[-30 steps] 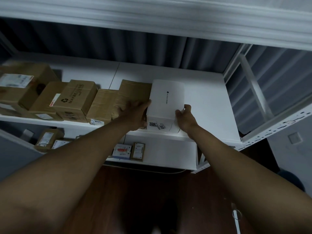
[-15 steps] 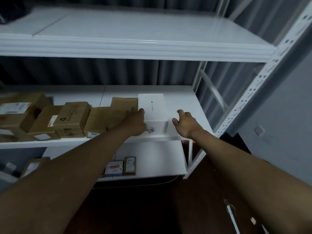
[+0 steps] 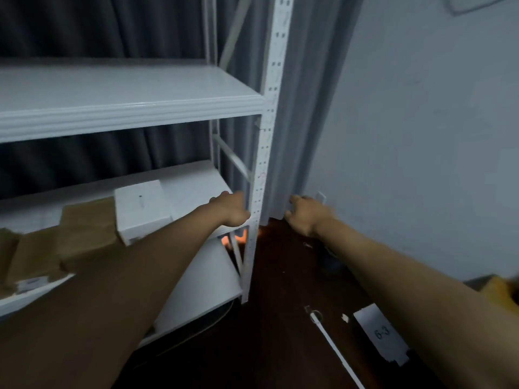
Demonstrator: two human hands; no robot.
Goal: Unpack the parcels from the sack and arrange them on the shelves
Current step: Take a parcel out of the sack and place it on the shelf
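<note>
Both hands were free of any parcel: the left hand [image 3: 231, 210] hung with loosely curled fingers just in front of the middle shelf's right end, near the white upright post [image 3: 262, 175], and the right hand [image 3: 304, 213] reached out past the post toward the wall corner, fingers relaxed and spread, gripping nothing. The white box [image 3: 141, 211] stood on the middle shelf [image 3: 193, 181], well left of the left hand and apart from it, its near corner close to the shelf's front edge and perhaps slightly over it; blur made that hard to settle. Touching its left side was a row of brown cardboard parcels [image 3: 84, 228] running off the left edge of view. Above, the upper shelf [image 3: 126, 105] showed bare white board in the part that could be seen. A white card marked 6-3 [image 3: 382, 334] and a thin white strip [image 3: 334, 343] lay on the dark floor to the right, and something yellowish [image 3: 502, 290] showed at the far right edge, too blurred to name; the sack itself could not be made out.

Judged from this, the white box was placed and the step in hand was the turn to fetch the next parcel. Doing it well would mean checking that the white box sat fully on the board, then lifting one parcel with both hands and setting it in the open stretch right of that box, flush with the row.
</note>
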